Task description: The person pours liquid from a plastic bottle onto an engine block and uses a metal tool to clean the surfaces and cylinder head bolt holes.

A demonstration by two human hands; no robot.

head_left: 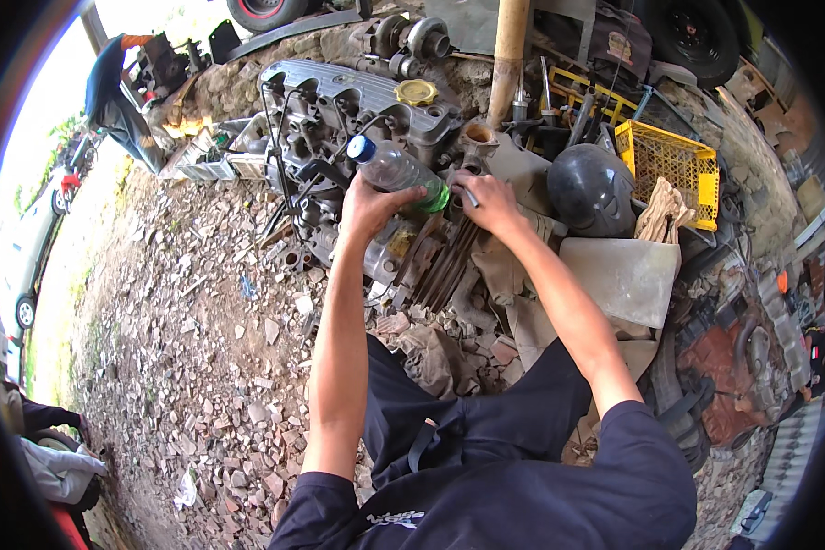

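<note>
A clear plastic bottle [396, 170] with a blue cap and some green liquid at its lower end lies tilted over the engine [367, 90]. My left hand [372, 209] is wrapped around it from the near side. The bottle's lower end points right, towards my right hand [493, 203]. That hand is closed at the engine's front end, beside a rusty round opening [478, 135]. A small grey metal-looking piece [470, 197] shows at its fingers, too small to name. On the grey ribbed engine cover sits a yellow filler cap [416, 92].
A black helmet [591, 191] and a yellow plastic crate [671, 174] stand to the right of the engine. Behind it rises a bamboo post [509, 64]. Broken stone and tile rubble [202, 348] covers the ground at left. Another person [119, 101] stands at the far left.
</note>
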